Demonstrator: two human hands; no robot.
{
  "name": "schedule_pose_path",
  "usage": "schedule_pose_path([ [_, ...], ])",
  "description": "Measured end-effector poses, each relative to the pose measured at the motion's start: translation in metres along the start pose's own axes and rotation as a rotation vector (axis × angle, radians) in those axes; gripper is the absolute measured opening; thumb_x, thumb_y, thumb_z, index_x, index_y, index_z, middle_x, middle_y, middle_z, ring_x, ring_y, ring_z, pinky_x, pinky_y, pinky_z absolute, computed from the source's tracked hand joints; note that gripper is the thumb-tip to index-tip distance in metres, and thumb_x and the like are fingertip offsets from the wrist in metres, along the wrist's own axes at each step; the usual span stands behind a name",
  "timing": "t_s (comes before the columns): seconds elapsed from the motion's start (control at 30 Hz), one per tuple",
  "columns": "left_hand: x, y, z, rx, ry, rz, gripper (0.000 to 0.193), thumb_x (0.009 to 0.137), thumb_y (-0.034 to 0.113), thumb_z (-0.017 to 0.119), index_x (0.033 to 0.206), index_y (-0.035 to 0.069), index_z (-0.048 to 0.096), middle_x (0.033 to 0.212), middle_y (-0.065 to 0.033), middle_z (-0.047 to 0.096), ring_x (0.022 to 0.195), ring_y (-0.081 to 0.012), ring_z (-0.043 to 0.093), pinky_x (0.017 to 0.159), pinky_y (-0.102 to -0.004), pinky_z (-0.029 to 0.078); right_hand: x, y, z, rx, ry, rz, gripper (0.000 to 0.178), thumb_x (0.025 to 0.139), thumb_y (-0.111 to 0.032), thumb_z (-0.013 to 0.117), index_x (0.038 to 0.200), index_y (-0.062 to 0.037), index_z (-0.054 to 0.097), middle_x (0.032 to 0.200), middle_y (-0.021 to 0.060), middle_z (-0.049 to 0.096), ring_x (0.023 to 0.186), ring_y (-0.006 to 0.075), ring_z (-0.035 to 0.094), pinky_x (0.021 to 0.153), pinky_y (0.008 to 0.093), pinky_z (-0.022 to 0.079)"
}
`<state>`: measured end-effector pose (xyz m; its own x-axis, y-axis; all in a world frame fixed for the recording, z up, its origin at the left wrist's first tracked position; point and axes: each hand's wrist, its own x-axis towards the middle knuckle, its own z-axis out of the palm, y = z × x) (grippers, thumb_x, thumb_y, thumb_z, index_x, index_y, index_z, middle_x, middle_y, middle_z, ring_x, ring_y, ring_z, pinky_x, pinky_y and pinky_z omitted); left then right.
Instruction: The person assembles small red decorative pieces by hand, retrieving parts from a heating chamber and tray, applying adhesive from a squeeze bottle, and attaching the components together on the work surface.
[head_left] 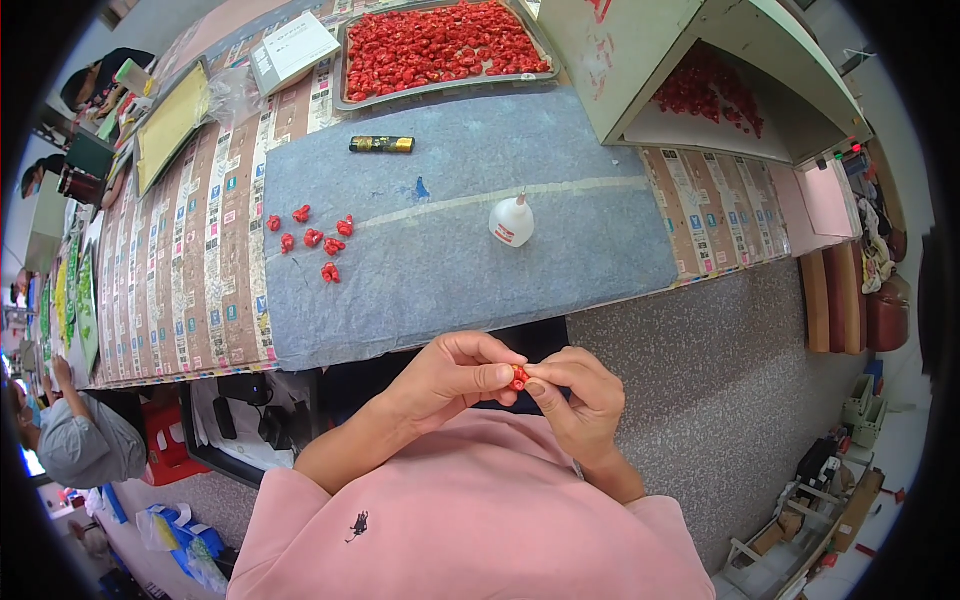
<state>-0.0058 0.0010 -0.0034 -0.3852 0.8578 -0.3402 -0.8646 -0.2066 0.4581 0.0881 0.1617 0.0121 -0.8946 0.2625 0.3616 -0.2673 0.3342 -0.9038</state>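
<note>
A small red piece (518, 377) sits pinched between the fingertips of the left hand (450, 380) and right hand (580, 395), held over the lap below the counter (450, 270), where more red pieces (312, 240) and a white glue bottle (511, 220) lie

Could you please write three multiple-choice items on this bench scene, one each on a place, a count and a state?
1. Where does the white glue bottle stand?
A. on the grey mat
B. inside the tray
C. on the floor

2. How many small red pieces lie loose on the mat?
A. two
B. seven
C. twenty

3. What are the hands doing?
A. resting flat on the mat
B. pinching one red piece between them
C. gripping the bottle

Answers: 1 A, it stands upright on the mat. 2 B, seven lie scattered at the mat's left. 3 B, left hand and right hand meet at the fingertips around it.
</note>
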Motion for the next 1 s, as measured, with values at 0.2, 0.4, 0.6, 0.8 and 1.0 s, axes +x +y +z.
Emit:
schedule_pose_path([
  [0.2,-0.002,0.0013,0.0011,0.029,0.029,0.006,0.015,0.084,0.005,0.067,0.098,0.0,0.068,0.089,-0.0107,0.067,0.078,-0.0168,0.065,0.071,-0.0271,0.054,-0.001,-0.0008,0.0,-0.039,-0.011,-0.029,0.011,0.078,-0.003,0.072,0.087,0.001,0.067,0.077,0.0095,0.063,0.064,0.0154,0.057,0.054,0.0245,0.043],
  [0.4,-0.0047,0.0042,0.0035,0.066,0.069,0.022,0.016,0.084,0.004,0.067,0.099,0.0,0.068,0.09,-0.0101,0.066,0.079,-0.0166,0.064,0.073,-0.0268,0.054,-0.0004,0.0004,0.0002,-0.076,-0.029,-0.038,0.012,0.077,-0.003,0.072,0.088,-0.0002,0.067,0.079,0.0095,0.063,0.066,0.0168,0.058,0.056,0.0258,0.046],
  [0.6,-0.0069,0.0053,0.0058,0.14,0.086,0.097,0.021,0.084,0.003,0.066,0.104,0.0,0.066,0.094,-0.01,0.065,0.086,-0.0158,0.064,0.079,-0.0262,0.052,-0.0007,0.0018,0.0023,-0.038,0.007,-0.009,0.02,0.075,0.0,0.073,0.094,-0.0001,0.066,0.086,0.0099,0.062,0.067,0.0137,0.06,0.056,0.024,0.049],
  [0.8,-0.0076,0.0046,0.005,0.143,0.104,0.099,0.02,0.083,0.002,0.066,0.103,0.0,0.066,0.095,-0.0088,0.065,0.087,-0.0161,0.064,0.08,-0.0265,0.052,-0.0016,0.0041,-0.0001,-0.057,-0.046,-0.025,0.022,0.074,0.0,0.074,0.096,-0.0014,0.067,0.087,0.0089,0.061,0.065,0.012,0.059,0.056,0.0234,0.049],
  [1.0,-0.0071,0.0039,0.0043,0.211,0.089,0.154,0.016,0.081,0.001,0.068,0.097,0.001,0.068,0.094,-0.009,0.065,0.087,-0.0162,0.064,0.078,-0.0265,0.053,-0.0001,0.0014,0.0008,-0.061,-0.03,-0.073,0.019,0.074,0.0,0.074,0.093,-0.0012,0.068,0.084,0.0085,0.061,0.066,0.0138,0.059,0.055,0.0242,0.047],
])
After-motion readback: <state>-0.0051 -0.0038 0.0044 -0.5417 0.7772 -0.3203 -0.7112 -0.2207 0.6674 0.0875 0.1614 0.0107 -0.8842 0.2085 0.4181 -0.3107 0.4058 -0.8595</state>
